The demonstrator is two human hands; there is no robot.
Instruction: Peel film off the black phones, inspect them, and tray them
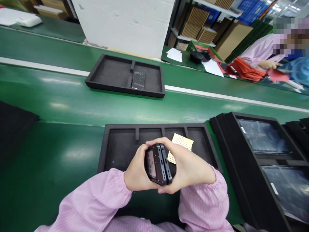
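Note:
Two dark smartphones [159, 163] are held pressed together, standing on edge with their port ends facing me. My left hand [138, 172] wraps round them from the left, and my right hand [184, 166] closes on them from the right, the fingers of both meeting at top and bottom. The left phone's face shows a pale, printed area. Below the phones lies a black foam tray [120, 151] with dividers along its far side. A yellowish sheet of small stickers [182, 140] rests in that tray, partly hidden behind my right hand.
On the green conveyor ahead sits another black tray [106, 69] holding one wrapped phone [138, 80]. Stacked black trays [231, 154] with film-covered panels [264, 135] stand at right. Black foam [14, 129] lies left. A co-worker [260, 48] handles red pouches [248, 69] across the line.

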